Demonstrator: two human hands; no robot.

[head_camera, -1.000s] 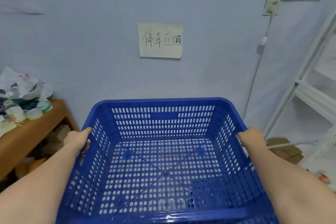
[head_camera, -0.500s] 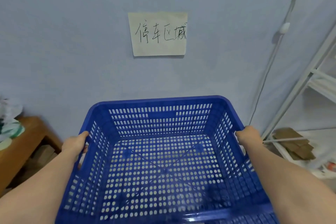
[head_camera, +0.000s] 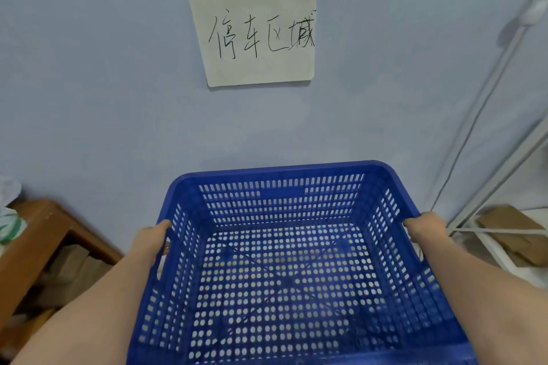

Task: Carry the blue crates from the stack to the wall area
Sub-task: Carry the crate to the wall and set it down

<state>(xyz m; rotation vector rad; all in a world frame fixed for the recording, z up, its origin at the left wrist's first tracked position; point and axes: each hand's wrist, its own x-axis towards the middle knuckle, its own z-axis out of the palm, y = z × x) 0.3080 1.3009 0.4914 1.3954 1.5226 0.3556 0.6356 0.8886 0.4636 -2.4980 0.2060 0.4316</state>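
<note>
Head view: 1 blue crate point(head_camera: 284, 261), left hand point(head_camera: 149, 241) & right hand point(head_camera: 425, 227) each w/ grip clamped on side rims.

A single view is given, taken from a wide-angle camera worn on the head. It is aimed forward and somewhat downward, squarely at a wall point(head_camera: 89, 83) that is seen from close by, with a paper sign point(head_camera: 258, 38) high in the centre. The crate point(head_camera: 281, 261) and both forearms are seen from above and fill the lower frame. A table point(head_camera: 35, 234) is cut off at the left edge, a shelf point(head_camera: 504, 252) at the right.
</note>
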